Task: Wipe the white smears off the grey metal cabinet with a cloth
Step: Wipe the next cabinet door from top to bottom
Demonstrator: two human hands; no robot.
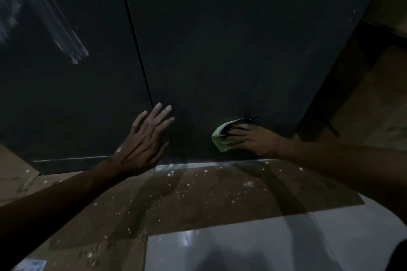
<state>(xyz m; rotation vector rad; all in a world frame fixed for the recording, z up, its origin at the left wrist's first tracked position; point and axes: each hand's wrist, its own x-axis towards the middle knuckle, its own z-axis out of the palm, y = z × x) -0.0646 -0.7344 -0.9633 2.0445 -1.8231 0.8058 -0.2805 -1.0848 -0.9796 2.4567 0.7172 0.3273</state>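
Two hands low on the dark grey metal cabinet (220, 39), matte, flat doors w/ a thin vertical seam. Left hand (144, 141) flat on it, fingers straight and spread, holding nothing. Right hand (253, 138) presses a crumpled pale-green cloth (219, 138) to the door, fingers curled over it. Streaky white smears (66, 39) far left. Paint-speckled cardboard (198, 200) on glossy floor tiles (264, 244), near.
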